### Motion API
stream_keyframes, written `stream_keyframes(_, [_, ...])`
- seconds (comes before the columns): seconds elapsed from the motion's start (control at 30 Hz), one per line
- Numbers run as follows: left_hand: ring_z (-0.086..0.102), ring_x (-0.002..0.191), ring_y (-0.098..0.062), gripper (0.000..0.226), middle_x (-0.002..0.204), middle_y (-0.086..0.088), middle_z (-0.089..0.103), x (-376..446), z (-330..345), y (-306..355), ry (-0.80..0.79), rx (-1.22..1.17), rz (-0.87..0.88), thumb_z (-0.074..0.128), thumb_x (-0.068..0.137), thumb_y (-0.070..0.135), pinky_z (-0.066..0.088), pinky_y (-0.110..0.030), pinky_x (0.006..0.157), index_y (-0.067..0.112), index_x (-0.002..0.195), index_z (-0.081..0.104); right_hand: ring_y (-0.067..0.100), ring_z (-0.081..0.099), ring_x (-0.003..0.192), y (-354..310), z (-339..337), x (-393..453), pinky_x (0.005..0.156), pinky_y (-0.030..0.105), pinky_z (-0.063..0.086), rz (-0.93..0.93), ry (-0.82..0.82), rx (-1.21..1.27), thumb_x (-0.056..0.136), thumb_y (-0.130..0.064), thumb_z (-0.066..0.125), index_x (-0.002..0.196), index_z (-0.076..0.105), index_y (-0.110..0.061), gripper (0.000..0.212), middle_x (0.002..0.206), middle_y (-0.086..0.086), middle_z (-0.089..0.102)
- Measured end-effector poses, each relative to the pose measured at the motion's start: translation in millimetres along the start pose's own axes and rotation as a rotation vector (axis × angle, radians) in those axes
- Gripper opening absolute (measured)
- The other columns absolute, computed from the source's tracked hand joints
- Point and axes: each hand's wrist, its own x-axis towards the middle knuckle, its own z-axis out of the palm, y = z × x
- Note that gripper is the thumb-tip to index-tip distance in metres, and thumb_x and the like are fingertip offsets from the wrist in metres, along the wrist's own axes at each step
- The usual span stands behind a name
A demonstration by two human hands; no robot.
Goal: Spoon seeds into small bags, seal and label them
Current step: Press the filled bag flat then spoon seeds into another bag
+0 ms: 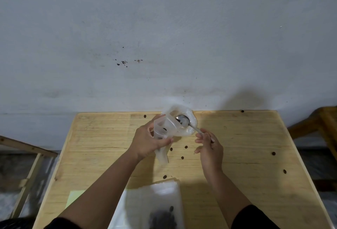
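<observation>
Head view, nearest first: at the near edge of the pale wooden table (246, 156) lies a flat stack of clear plastic bags (155, 197), blurred, with a dark clump of seeds showing through it; how many bags are in it I cannot tell. 1 pale yellow paper slip (75, 197) lies just left of the stack, partly under my forearm.

Further out, toward the middle of the table, I count about 8 loose dark seeds (186, 147) scattered on the wood, most to the right of my hands, 2 close to the far edge.

My left hand (148, 142) has its fingers and thumb curled round 1 small clear plastic bag (165, 128), holding it up with its mouth facing right and away from me; its tail hangs down below my palm. My right hand (209, 148) pinches the handle end of 1 metal spoon (184, 119) between thumb and fingertips.

The spoon's long axis runs from my right hand up and left, bowl outermost. The bowl sits in a crumpled clear plastic pouch (189, 130) near the far edge, just beside the held bag's mouth. So the bag lies just left of the bowl, and I judge a short leftward carry and tip is what comes next.
</observation>
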Motion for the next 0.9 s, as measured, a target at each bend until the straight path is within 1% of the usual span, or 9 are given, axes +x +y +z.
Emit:
stream_keyframes(0.03, [0.062, 0.106, 0.001, 0.071, 0.127, 0.016, 0.06, 0.0, -0.2, 0.2, -0.005, -0.013, 0.002, 0.089, 0.061, 0.022, 0.052, -0.016, 0.081, 0.042, 0.12, 0.055, 0.002, 0.061, 0.058, 0.7, 0.3, 0.6, 0.059, 0.037, 0.054, 0.031, -0.012, 0.037, 0.099, -0.018, 0.041, 0.108, 0.066, -0.017, 0.026, 0.085, -0.003, 0.07])
stream_keyframes(0.17, [0.063, 0.107, -0.005, 0.073, 0.127, 0.009, 0.062, -1.7, -2.9, -2.0, -0.022, -0.044, -0.01, 0.09, 0.058, 0.029, 0.054, -0.021, 0.081, 0.039, 0.123, 0.057, 0.012, 0.063, 0.073, -0.7, 0.6, 2.7, 0.048, 0.024, 0.049, 0.137, -0.035, 0.174, 0.097, -0.015, 0.043, 0.106, 0.066, -0.014, 0.025, 0.089, 0.005, 0.071])
stream_keyframes(0.23, [0.063, 0.109, -0.009, 0.077, 0.127, 0.004, 0.063, -2.0, -4.6, -3.5, -0.022, -0.059, -0.009, 0.09, 0.054, 0.037, 0.054, -0.027, 0.088, 0.031, 0.124, 0.06, 0.012, 0.063, 0.074, -2.4, 1.1, 4.0, 0.047, 0.023, 0.049, 0.144, -0.04, 0.156, 0.097, -0.015, 0.042, 0.107, 0.066, -0.013, 0.025, 0.089, 0.004, 0.07])
stream_keyframes(0.33, [0.062, 0.113, -0.013, 0.081, 0.124, 0.003, 0.064, -1.6, -6.0, -1.5, -0.021, -0.089, 0.0, 0.089, 0.053, 0.036, 0.052, -0.038, 0.095, 0.027, 0.127, 0.058, 0.012, 0.063, 0.073, -3.6, 2.1, 4.9, 0.048, 0.024, 0.05, 0.138, -0.029, 0.123, 0.098, -0.016, 0.042, 0.105, 0.066, -0.014, 0.025, 0.087, 0.001, 0.07])
stream_keyframes(0.5, [0.06, 0.116, -0.012, 0.081, 0.126, 0.007, 0.064, -1.7, -5.7, 4.3, -0.036, -0.084, 0.014, 0.088, 0.055, 0.034, 0.05, -0.041, 0.097, 0.029, 0.129, 0.056, 0.011, 0.064, 0.069, -2.3, 3.2, 4.2, 0.049, 0.026, 0.05, 0.143, -0.012, 0.143, 0.097, -0.015, 0.043, 0.103, 0.066, -0.015, 0.024, 0.085, 0.001, 0.071])
stream_keyframes(0.6, [0.059, 0.117, -0.012, 0.08, 0.131, 0.005, 0.06, -3.4, -7.7, 1.5, -0.044, -0.066, -0.005, 0.089, 0.054, 0.038, 0.05, -0.04, 0.097, 0.031, 0.127, 0.058, 0.015, 0.063, 0.071, -7.1, 5.4, 5.5, 0.046, 0.022, 0.048, 0.276, -0.002, 0.325, 0.096, -0.013, 0.046, 0.101, 0.065, -0.01, 0.02, 0.087, 0.008, 0.071])
stream_keyframes(0.67, [0.062, 0.113, -0.013, 0.08, 0.126, 0.003, 0.063, -6.2, -10.5, -2.2, -0.034, -0.046, -0.026, 0.089, 0.052, 0.041, 0.052, -0.038, 0.094, 0.028, 0.126, 0.059, 0.016, 0.063, 0.071, -10.5, 4.8, 6.3, 0.047, 0.021, 0.047, 0.335, -0.014, 0.383, 0.095, -0.012, 0.046, 0.1, 0.064, -0.007, 0.019, 0.088, 0.011, 0.07])
stream_keyframes(0.8, [0.067, 0.102, -0.011, 0.081, 0.109, 0.005, 0.071, -13.0, -14.9, -9.3, -0.004, -0.066, -0.062, 0.089, 0.054, 0.028, 0.055, -0.023, 0.079, 0.017, 0.128, 0.058, 0.014, 0.063, 0.072, -9.6, 1.4, 4.2, 0.046, 0.022, 0.048, 0.22, -0.028, 0.256, 0.096, -0.014, 0.044, 0.102, 0.065, -0.009, 0.022, 0.085, 0.006, 0.07])
stream_keyframes(0.9, [0.068, 0.099, -0.01, 0.075, 0.108, 0.004, 0.072, -14.3, -14.7, -10.0, 0.0, -0.078, -0.076, 0.086, 0.059, 0.018, 0.055, -0.021, 0.077, 0.014, 0.128, 0.057, 0.004, 0.063, 0.064, -5.3, 2.2, 1.5, 0.052, 0.027, 0.052, 0.119, -0.045, 0.12, 0.098, -0.018, 0.042, 0.104, 0.065, -0.015, 0.024, 0.086, 0.0, 0.071])
